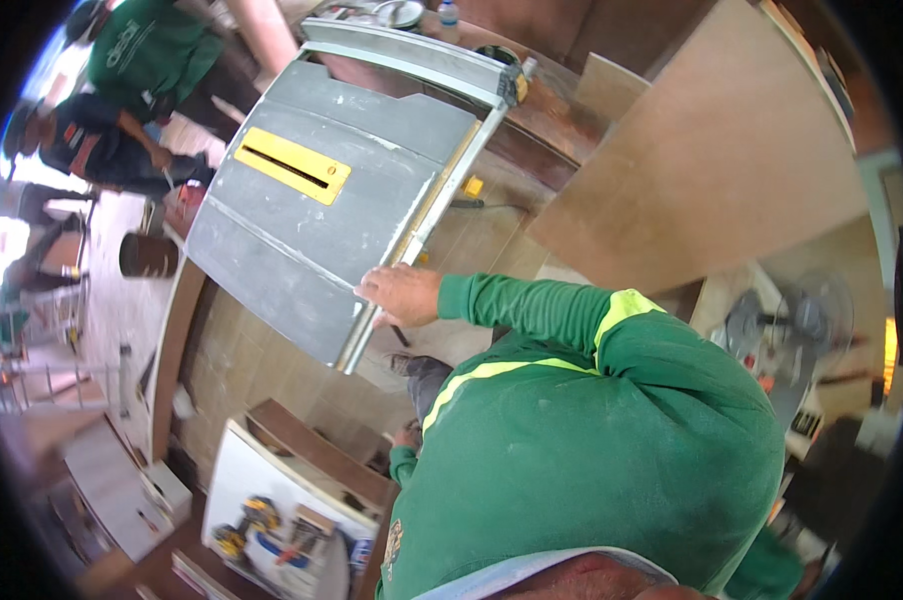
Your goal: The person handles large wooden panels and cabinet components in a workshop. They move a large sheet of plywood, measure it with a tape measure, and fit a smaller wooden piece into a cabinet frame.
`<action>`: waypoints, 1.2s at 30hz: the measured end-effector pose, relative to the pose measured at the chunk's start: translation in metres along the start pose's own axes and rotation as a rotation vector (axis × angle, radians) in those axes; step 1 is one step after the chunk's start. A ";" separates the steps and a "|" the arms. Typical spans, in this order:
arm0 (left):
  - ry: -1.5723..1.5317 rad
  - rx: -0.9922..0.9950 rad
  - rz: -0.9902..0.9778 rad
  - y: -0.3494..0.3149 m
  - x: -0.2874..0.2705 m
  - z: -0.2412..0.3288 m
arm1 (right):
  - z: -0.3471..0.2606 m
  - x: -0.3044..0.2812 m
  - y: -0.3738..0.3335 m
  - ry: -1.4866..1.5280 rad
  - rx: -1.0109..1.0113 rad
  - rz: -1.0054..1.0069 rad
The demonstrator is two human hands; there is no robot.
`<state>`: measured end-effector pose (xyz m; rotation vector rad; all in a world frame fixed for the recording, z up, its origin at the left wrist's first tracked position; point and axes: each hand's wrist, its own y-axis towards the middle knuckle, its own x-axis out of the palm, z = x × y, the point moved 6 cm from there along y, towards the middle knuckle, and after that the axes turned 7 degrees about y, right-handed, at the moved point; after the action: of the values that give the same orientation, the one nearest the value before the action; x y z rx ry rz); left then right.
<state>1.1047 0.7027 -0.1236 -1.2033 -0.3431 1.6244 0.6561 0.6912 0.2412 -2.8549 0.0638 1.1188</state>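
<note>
Table saw (312,210) is seen upper centre-left of the frame, tilted: grey top, yellow throat plate (292,165), aluminium front rail (422,225). The rail is gripped by the right hand (402,295), fingers pressed together and curled over the edge. Left hand (407,440) is mostly hidden low centre; its state cannot be told. Judgement: grip should be kept on the rail, clear of the plate slot, load kept level, plywood sheet (712,150) avoided.
</note>
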 end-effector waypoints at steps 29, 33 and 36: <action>0.707 0.352 0.389 0.262 -0.682 0.254 | -0.009 0.071 0.055 -0.190 0.552 0.524; 1.555 0.774 0.849 0.310 -0.736 0.228 | -0.014 0.060 0.071 -0.075 0.594 0.574; 1.057 0.438 0.489 0.388 -0.736 0.239 | -0.004 0.062 0.077 -0.092 0.762 0.548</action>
<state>0.6596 -0.0051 0.0989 -1.6618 0.9799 1.1173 0.6996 0.6138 0.1977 -2.1277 1.0629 0.9868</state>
